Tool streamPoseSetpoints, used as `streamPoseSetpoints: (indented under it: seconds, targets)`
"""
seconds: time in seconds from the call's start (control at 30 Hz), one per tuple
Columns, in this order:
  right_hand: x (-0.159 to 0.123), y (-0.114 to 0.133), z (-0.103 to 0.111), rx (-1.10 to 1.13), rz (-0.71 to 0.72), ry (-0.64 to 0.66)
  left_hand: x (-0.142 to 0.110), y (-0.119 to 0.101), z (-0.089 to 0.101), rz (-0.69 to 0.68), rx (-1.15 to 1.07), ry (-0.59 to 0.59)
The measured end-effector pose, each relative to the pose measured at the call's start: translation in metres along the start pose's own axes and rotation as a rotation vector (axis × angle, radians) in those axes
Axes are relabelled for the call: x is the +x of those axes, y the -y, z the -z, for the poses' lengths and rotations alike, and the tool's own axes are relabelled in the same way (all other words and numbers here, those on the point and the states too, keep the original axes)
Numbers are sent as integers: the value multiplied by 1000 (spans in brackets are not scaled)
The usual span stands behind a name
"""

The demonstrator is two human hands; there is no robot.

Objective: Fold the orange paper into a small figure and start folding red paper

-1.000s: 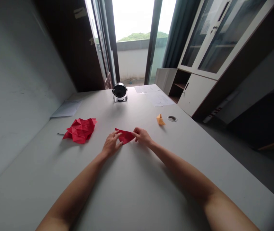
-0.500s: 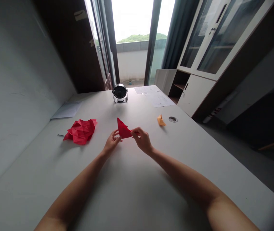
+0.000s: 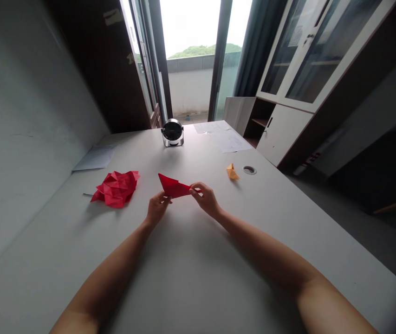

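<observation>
A folded red paper [image 3: 175,187] is stretched between my two hands, a little above the white table. My left hand [image 3: 158,207] pinches its lower left edge, and one pointed corner sticks up beyond the fingers. At the paper's narrow right end, my right hand [image 3: 204,198] grips the tip between thumb and fingers. To the left lies a larger crumpled-looking folded red paper piece [image 3: 117,189] with a thin dark stem-like end. A small orange folded paper [image 3: 232,172] sits on the right.
A small round black and silver fan-like device [image 3: 172,131] stands at the back of the table [image 3: 191,278]. Paper sheets [image 3: 230,140] lie at the far right, another stack [image 3: 95,157] at far left. A round cable hole [image 3: 249,170] is near the right edge.
The red paper has tilted and spread out wider, its upper point swinging left and down. My left hand has shifted slightly left; my right hand stays nearly in place.
</observation>
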State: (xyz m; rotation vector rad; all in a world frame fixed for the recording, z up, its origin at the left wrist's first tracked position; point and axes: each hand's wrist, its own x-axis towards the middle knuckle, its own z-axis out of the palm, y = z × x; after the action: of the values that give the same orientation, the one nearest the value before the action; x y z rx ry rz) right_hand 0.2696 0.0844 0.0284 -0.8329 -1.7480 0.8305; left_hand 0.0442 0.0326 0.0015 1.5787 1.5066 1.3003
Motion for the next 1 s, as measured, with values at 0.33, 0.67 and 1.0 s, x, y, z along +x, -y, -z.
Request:
streamPoseSetpoints:
  seconds: [0.33,0.67,1.0]
  targets:
    - [-4,5,-1,-28,5,62,-2,-11,1,-61,90,22]
    - [-6,1,-5,25,-4,148,-1,-9,-1,-128,112,43]
    - [-4,-8,-8,13,-75,143,-2,-14,-3,-166,89,43]
